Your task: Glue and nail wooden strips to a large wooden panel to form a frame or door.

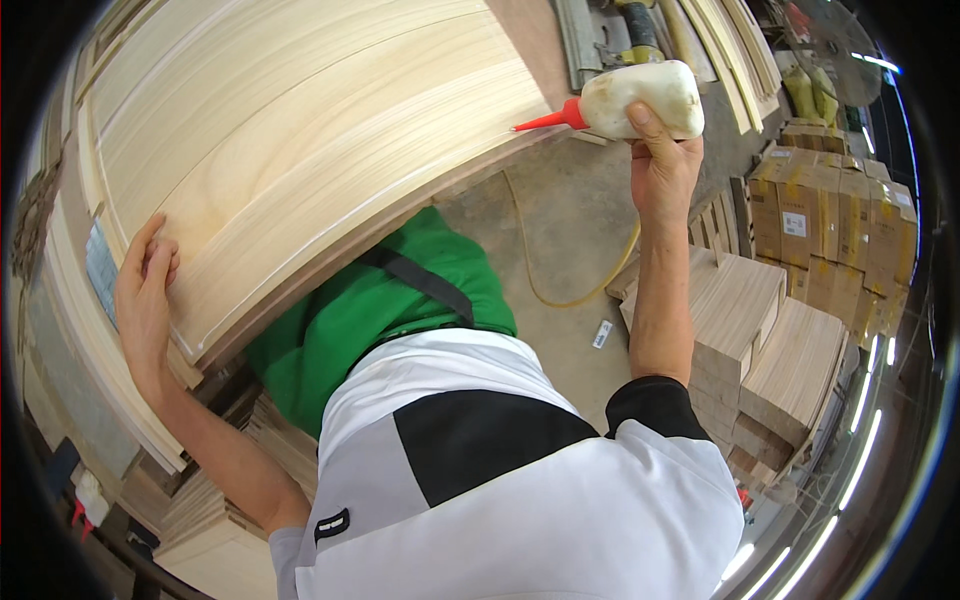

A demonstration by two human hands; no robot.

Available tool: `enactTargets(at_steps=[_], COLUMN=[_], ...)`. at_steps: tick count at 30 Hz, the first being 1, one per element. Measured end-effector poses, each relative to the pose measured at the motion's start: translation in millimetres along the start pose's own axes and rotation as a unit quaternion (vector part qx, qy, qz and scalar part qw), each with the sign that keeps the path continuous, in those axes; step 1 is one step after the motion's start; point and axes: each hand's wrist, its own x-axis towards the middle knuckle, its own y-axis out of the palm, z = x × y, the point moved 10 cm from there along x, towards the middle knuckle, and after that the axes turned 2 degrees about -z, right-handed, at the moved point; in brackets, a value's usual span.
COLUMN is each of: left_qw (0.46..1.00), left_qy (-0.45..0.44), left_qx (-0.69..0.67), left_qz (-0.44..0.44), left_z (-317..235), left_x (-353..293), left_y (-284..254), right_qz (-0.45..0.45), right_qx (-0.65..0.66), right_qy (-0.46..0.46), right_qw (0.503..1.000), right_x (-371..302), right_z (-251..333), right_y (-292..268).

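Note:
My right hand (pixel 664 165) is wrapped round a white squeeze bottle (pixel 645 95) with a red nozzle (pixel 548 120). The bottle lies nearly level, its nozzle tip at the right end of a pale wooden panel (pixel 330 120). Along the panel's near edge runs a thin white line of glue (pixel 330 230), reaching from the left corner toward the nozzle. My left hand (pixel 146 285) rests at the panel's left end, fingers partly bent with the index finger stretched out on the wood. It holds nothing that I can see.
Stacks of wooden boards (pixel 720 310) stand to the right, with taped cardboard boxes (pixel 835 215) behind them. A yellow hose (pixel 535 285) lies on the concrete floor. A power tool (pixel 640 30) and wood strips (pixel 715 60) sit at the far right of the panel. More boards (pixel 215 540) are stacked lower left.

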Motion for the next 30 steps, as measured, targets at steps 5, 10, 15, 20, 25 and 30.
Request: enactTargets(at_steps=[5,10,15,20,25,30], left_qw=[1.0,1.0,0.991,0.98,0.967,0.955], left_qy=[-0.006,0.005,0.004,0.004,0.022,-0.003], left_qx=[-0.002,0.011,-0.095,-0.123,-0.151,-0.151], left_qz=[-0.017,-0.021,-0.097,-0.155,-0.203,-0.254], left_z=[4.7,-3.1,-10.0,7.2,23.4,40.9], left_x=[-2.3,-12.5,-30.7,-46.9,-60.2,-88.8], left_y=[-9.3,-14.0,-22.1,-43.8,-55.6,-74.0], right_qz=[-0.055,-0.119,-0.09,0.062,0.138,0.141], right_qx=[-0.004,0.133,0.168,-0.062,-0.401,-0.595], right_qy=[-0.016,0.011,0.117,0.102,-0.009,-0.08], right_qw=[0.998,0.984,0.975,0.991,0.906,0.787], right_x=[11.7,17.6,55.4,122.8,179.6,243.7], right_z=[15.6,19.2,-2.6,6.4,4.6,-42.6], right_y=[-30.5,-55.8,-22.1,41.6,102.2,140.7])
